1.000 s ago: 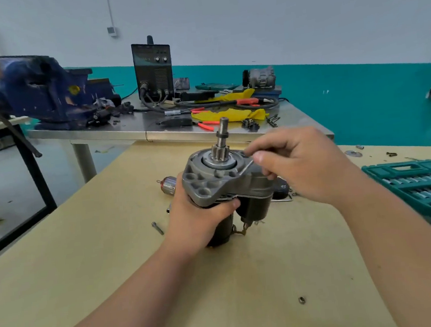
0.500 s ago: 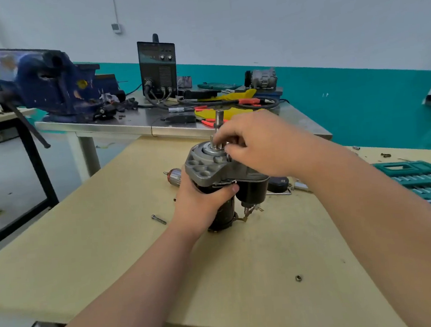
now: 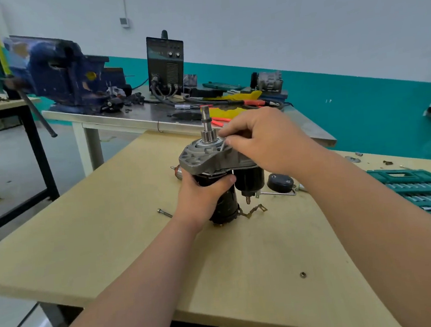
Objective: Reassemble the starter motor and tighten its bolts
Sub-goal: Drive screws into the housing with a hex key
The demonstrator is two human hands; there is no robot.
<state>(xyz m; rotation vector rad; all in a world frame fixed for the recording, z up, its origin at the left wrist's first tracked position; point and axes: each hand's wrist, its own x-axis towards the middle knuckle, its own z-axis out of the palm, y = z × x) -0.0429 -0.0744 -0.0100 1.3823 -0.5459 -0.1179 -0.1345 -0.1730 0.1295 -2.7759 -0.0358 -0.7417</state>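
Now, closest to me a small loose steel nut (image 3: pixel 302 275) lies on the pale wooden tabletop (image 3: pixel 111 237), well in front of the starter motor and off to its right, out of my way. The starter motor (image 3: pixel 204 161), a black cylinder under a grey cast-metal nose housing, stands upright with its long axis vertical and its lower end seemingly resting on the board. My left hand (image 3: pixel 204 195) wraps the black body from the motor's left, thumb across its front, holding it steady. My right hand (image 3: pixel 267 143) comes in from the motor's right, above the housing, fingertips pinching a thin silver key (image 3: pixel 223 145). Only a sliver of it shows, and I cannot tell whether its tip sits in a bolt head. The next turn hangs on this: the key lies just right of the splined steel shaft (image 3: pixel 207 122) that rises from the housing. I judge a swing toward the shaft is blocked, while above the motor's right side the room is open. A silver bolt (image 3: pixel 164 213) lies loose left of the motor, a round black cap (image 3: pixel 280 182) just right of it, and a green socket case (image 3: pixel 419 187) farther right. Behind the motor the board's edge is near, with a steel bench (image 3: pixel 127 116) beyond it.
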